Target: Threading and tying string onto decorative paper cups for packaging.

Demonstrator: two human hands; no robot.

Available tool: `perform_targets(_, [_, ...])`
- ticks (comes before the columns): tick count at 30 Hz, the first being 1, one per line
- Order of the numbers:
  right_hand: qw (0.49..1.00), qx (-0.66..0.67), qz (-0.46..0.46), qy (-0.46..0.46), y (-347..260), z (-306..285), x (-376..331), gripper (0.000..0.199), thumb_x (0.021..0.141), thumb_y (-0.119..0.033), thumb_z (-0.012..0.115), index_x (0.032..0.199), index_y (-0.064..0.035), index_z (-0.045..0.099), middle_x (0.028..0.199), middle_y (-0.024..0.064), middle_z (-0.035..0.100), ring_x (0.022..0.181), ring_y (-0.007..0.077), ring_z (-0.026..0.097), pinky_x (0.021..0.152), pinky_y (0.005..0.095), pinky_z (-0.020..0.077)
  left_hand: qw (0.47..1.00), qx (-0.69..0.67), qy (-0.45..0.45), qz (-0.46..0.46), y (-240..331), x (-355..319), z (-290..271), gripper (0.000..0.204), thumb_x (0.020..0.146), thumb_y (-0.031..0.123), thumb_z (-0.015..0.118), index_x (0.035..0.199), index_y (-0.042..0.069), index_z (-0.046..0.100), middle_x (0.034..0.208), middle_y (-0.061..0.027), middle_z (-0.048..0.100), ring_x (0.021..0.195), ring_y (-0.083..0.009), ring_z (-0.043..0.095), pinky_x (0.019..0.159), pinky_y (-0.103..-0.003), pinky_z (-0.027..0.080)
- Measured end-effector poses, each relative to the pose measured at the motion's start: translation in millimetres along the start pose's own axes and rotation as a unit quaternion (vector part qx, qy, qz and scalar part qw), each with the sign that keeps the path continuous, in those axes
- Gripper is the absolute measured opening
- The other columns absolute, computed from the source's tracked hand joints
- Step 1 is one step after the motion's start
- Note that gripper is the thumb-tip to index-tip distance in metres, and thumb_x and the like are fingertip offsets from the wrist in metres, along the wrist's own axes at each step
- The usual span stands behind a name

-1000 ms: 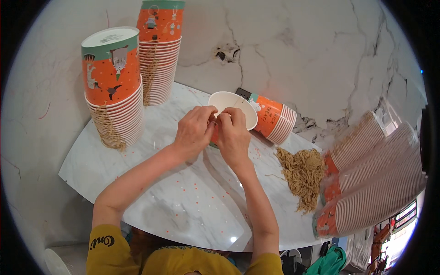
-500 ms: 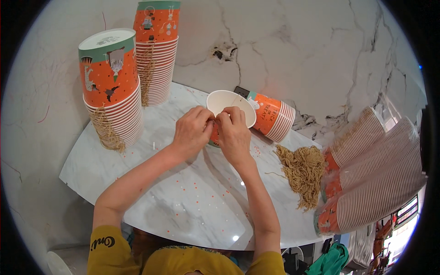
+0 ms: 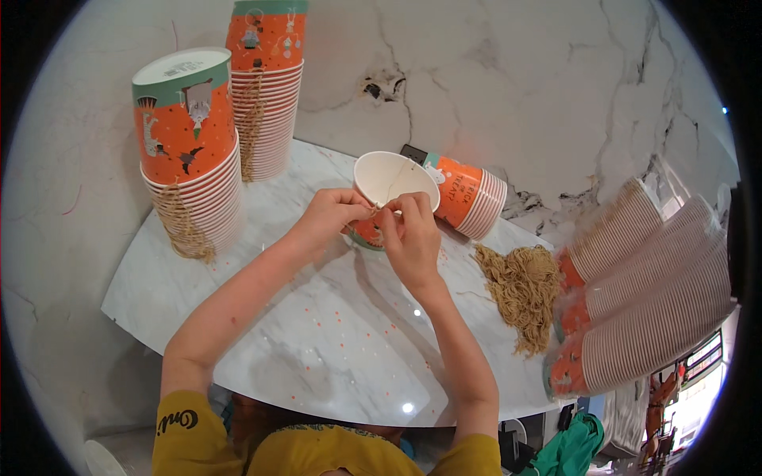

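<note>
A paper cup (image 3: 382, 176), white inside with an orange and green printed outside, stands tilted toward me on the marble-patterned table. My left hand (image 3: 332, 217) is at its near rim, thumb and fingertips pinched on thin tan string. Close beside it, my right hand (image 3: 414, 236) is also pinched at the rim, its fingers bent over the string end. A strand of this string (image 3: 394, 184) runs across the inside of the cup. The fingertips partly hide where the string meets the rim.
Two tall stacks of upside-down cups, a front stack (image 3: 186, 143) and a rear stack (image 3: 266, 95), stand at left with string hanging down them. Behind the cup lies a short stack (image 3: 460, 198). Tan strings (image 3: 520, 285) are heaped at right, beside plastic-wrapped cup stacks (image 3: 643, 325). Orange dots (image 3: 341, 333) litter the table.
My hands have parted slightly at the rim, and the left hand has turned flatter. A string strand inside the cup now shows more plainly. The view has shifted a little.
</note>
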State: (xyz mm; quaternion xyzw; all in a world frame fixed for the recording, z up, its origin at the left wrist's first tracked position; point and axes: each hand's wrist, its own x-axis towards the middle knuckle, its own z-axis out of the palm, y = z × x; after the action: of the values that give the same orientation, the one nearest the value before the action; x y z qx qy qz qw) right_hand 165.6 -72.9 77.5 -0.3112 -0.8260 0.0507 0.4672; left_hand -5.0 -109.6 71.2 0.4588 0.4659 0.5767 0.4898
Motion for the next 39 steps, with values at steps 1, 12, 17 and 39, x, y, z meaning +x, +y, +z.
perform_targets(1, [1.0, 0.003, -0.007, 0.0, -0.2, -0.2, -3.2, 0.011, 0.089, -0.007, 0.067, 0.095, -0.0024, 0.06, 0.101, 0.0126, 0.056, 0.081, 0.0323, 0.062, 0.065, 0.0416, 0.052, 1.0, -0.009, -0.003, -0.009, 0.9, -0.6, 0.0, 0.004, 0.087, 0.014, 0.069, 0.085, 0.01, 0.07, 0.079, 0.0049, 0.063, 0.073, -0.0054, 0.055, 0.064, -0.023, 0.041])
perform_targets(12, [0.997, 0.063, 0.016, 0.047, -5.1, 14.5, -20.0, 0.008, 0.089, -0.002, 0.066, 0.096, 0.0002, 0.063, 0.1, 0.0111, 0.057, 0.075, 0.0225, 0.064, 0.062, 0.0335, 0.0525, 1.0, -0.026, 0.003, -0.006, 1.7, -5.1, 6.0, 0.008, 0.088, 0.015, 0.068, 0.087, 0.008, 0.072, 0.08, 0.0028, 0.065, 0.073, -0.0056, 0.055, 0.066, -0.025, 0.04])
perform_targets(17, [0.995, 0.073, 0.029, 0.06, -4.4, 16.2, -21.6, 0.009, 0.089, 0.0, 0.068, 0.095, 0.0028, 0.062, 0.098, 0.0118, 0.058, 0.07, 0.0186, 0.061, 0.062, 0.0307, 0.0501, 1.0, -0.019, 0.014, 0.02, -4.2, -5.1, 11.2, 0.012, 0.088, 0.01, 0.069, 0.093, 0.001, 0.075, 0.08, -0.0003, 0.066, 0.077, -0.0075, 0.059, 0.068, -0.024, 0.045])
perform_targets(39, [0.995, 0.085, 0.041, 0.038, 8.9, 6.4, -22.9, 0.007, 0.089, -0.001, 0.067, 0.094, 0.0002, 0.062, 0.095, 0.0112, 0.058, 0.071, 0.023, 0.064, 0.062, 0.034, 0.0511, 0.964, 0.183, 0.054, 0.183, -10.6, -3.2, 18.1, 0.011, 0.085, 0.007, 0.065, 0.089, 0.0, 0.072, 0.095, -0.009, 0.067, 0.077, -0.0196, 0.067, 0.071, -0.033, 0.053])
